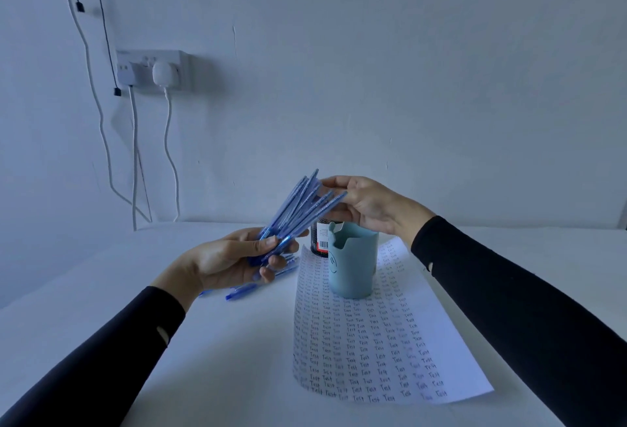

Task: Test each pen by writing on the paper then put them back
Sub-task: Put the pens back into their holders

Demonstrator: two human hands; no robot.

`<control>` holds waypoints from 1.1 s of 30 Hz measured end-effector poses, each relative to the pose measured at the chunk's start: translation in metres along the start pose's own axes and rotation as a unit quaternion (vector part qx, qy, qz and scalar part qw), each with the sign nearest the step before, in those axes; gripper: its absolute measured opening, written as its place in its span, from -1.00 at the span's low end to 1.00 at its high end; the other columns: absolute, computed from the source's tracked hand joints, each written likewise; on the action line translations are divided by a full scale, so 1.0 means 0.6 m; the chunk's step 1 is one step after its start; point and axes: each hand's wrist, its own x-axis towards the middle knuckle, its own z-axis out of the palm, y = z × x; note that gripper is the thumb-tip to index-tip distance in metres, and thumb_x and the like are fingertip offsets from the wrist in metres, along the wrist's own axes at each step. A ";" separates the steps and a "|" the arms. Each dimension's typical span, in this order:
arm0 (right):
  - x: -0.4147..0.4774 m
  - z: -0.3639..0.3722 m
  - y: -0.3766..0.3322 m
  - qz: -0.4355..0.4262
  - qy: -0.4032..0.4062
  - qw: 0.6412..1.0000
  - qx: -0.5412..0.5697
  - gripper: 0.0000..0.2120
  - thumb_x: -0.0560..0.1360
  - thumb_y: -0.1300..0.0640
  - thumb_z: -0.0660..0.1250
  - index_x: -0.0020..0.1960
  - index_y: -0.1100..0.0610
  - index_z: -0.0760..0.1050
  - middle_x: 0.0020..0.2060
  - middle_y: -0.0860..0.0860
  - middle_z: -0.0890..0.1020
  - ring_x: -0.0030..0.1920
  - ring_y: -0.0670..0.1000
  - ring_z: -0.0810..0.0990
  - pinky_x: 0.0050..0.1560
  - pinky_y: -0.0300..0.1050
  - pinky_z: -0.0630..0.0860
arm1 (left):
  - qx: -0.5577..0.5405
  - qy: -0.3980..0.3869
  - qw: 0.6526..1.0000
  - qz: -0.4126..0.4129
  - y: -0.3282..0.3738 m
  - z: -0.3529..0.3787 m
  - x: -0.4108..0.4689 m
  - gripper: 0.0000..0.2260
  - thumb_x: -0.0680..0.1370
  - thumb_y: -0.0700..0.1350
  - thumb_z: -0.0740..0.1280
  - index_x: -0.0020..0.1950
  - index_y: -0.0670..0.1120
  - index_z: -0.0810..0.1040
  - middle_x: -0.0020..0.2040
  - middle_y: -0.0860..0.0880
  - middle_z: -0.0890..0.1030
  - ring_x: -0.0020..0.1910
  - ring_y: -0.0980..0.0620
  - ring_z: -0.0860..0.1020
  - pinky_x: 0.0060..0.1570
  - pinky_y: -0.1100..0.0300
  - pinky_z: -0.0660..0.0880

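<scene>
The paper [390, 341], covered in rows of "Test", lies nearest you with the blue cup [353, 263] standing on its far end. At the cup's 9 o'clock your left hand [230, 257] curls tightly round the bundle of pens [298, 209], above the loose pens [258, 287] on the table. At 12 o'clock your right hand [366, 206] pinches the bundle's upper ends.

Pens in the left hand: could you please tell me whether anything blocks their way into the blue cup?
Only the right hand, pinching the far ends of the pens, hangs over the blue cup.
</scene>
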 end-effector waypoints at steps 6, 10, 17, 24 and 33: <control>-0.006 -0.036 -0.003 -0.023 0.023 0.999 0.024 -0.86 0.51 0.28 0.34 0.07 0.23 0.56 -0.15 0.10 0.71 -0.25 -0.02 0.70 -0.17 -0.25 0.64 | 0.035 0.031 0.999 -0.012 -0.007 -0.008 -0.001 -0.38 0.41 -0.14 0.56 0.35 -0.28 0.36 0.00 -0.13 0.45 -0.22 0.07 0.45 -0.30 0.27 0.44; -0.020 -0.056 -0.006 -0.030 0.020 0.999 0.023 -0.74 0.51 0.28 0.34 0.19 0.13 0.56 -0.09 0.12 0.70 -0.18 0.00 0.70 -0.10 -0.23 0.64 | 0.072 0.024 0.997 -0.030 -0.006 -0.008 -0.001 -0.71 0.45 -0.09 0.52 0.12 -0.14 0.63 -0.15 -0.10 0.49 -0.26 0.09 0.45 -0.26 0.31 0.46; -0.018 -0.051 0.000 -0.068 0.047 0.996 -0.034 -0.78 0.46 0.31 0.39 0.10 0.19 0.61 -0.09 0.08 0.72 -0.12 0.00 0.70 -0.07 -0.25 0.63 | 0.066 0.044 0.997 -0.023 -0.007 0.001 0.004 -0.66 0.43 -0.08 0.53 0.11 -0.20 0.58 -0.17 -0.10 0.51 -0.25 0.09 0.47 -0.22 0.32 0.49; -0.040 -0.103 -0.039 -0.124 0.148 0.981 -0.008 -0.61 0.26 0.24 0.50 0.08 0.27 0.60 -0.13 0.08 0.73 -0.15 -0.03 0.70 -0.13 -0.27 0.62 | 0.089 0.077 0.992 -0.037 0.002 -0.012 -0.014 -0.69 0.36 -0.04 0.59 0.03 -0.12 0.67 -0.18 -0.13 0.47 -0.26 0.07 0.47 -0.18 0.29 0.52; -0.095 -0.156 -0.061 -0.072 0.143 0.965 -0.210 -0.72 0.45 0.30 0.43 0.16 0.21 0.60 -0.03 0.11 0.72 -0.06 -0.02 0.71 -0.07 -0.24 0.63 | 0.096 0.197 0.975 -0.034 0.012 -0.018 -0.015 -0.13 0.08 -0.02 0.72 0.31 -0.26 0.49 -0.04 -0.08 0.64 -0.12 0.06 0.61 -0.11 0.27 0.60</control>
